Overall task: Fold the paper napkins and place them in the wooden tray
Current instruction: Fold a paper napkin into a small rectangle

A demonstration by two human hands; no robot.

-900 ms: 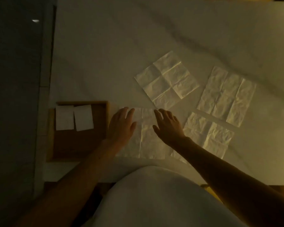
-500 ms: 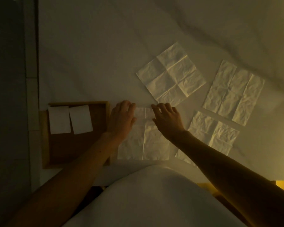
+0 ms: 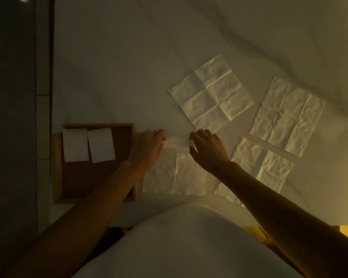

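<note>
Napkin's (image 3: 175,173) far edge now lifted (both hands (image 3: 147,149) (image 3: 207,149) pinching).

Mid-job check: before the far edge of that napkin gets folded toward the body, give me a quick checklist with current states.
1. Left hand pinching the far edge of the napkin being folded: ok.
2. Right hand pinching the same edge: ok, the edge is lifted between both hands.
3. Near half of that napkin flat on the table: ok.
4. Both pinches exactly at the corners, so edges will line up: cannot tell, the fingers hide them.
5. Room in the wooden tray: ok, two folded napkins fill only its far end.
6. Napkins left to fold: not ok, three unfolded napkins remain to the right.
</note>
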